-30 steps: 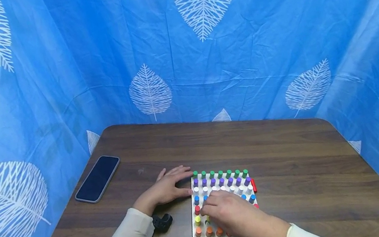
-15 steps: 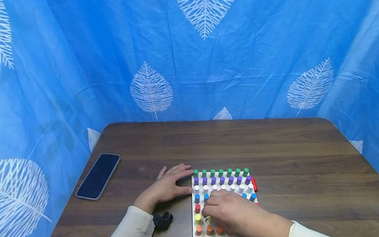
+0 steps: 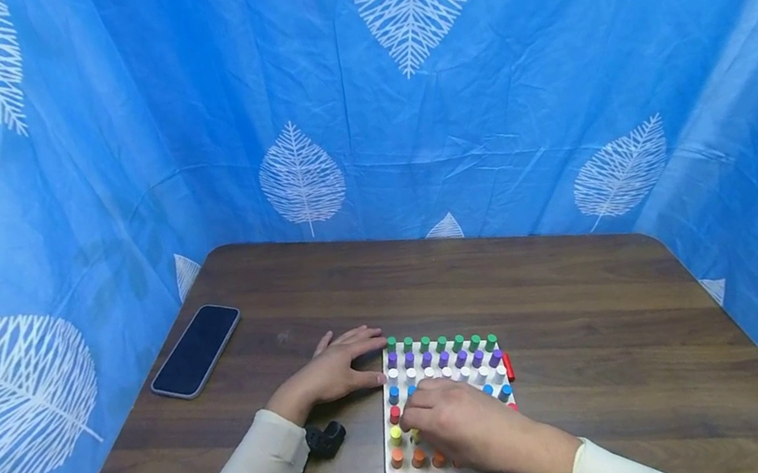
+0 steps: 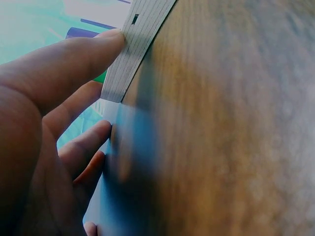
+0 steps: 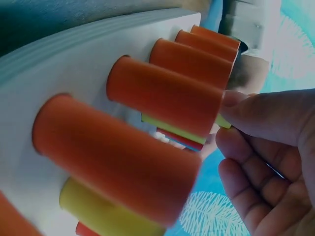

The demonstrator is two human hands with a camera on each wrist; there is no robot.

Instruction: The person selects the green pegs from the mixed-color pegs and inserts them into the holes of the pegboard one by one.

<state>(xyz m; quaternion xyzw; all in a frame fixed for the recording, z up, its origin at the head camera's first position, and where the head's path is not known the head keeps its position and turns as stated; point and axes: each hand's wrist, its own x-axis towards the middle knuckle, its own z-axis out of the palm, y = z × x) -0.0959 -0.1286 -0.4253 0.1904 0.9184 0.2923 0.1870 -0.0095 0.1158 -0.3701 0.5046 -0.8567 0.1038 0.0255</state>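
A white wooden pegboard [image 3: 408,463] lies on the table with rows of coloured pegs: green, purple, white, blue, red, yellow and orange from back to front. My left hand [image 3: 327,374] rests at its left side, fingers extended; in the left wrist view the thumb touches the board's side [image 4: 129,61]. Over the front part of the board, my right hand [image 3: 461,425] pinches a yellow peg [image 5: 224,121] between thumb and index finger, behind the orange pegs [image 5: 167,91]. That hand hides many pegs in the middle and front right in the head view.
A phone [image 3: 197,352] lies at the table's left edge. A red piece [image 3: 509,367] sits against the board's right side. Black wrist gear [image 3: 326,441] is by the left cuff. Blue leaf-patterned curtains [image 3: 340,100] surround the wooden tabletop [image 3: 594,334].
The head view has shifted slightly. Both hands keep nearly the same places, the right fingers staying at the yellow peg with only a tiny movement.
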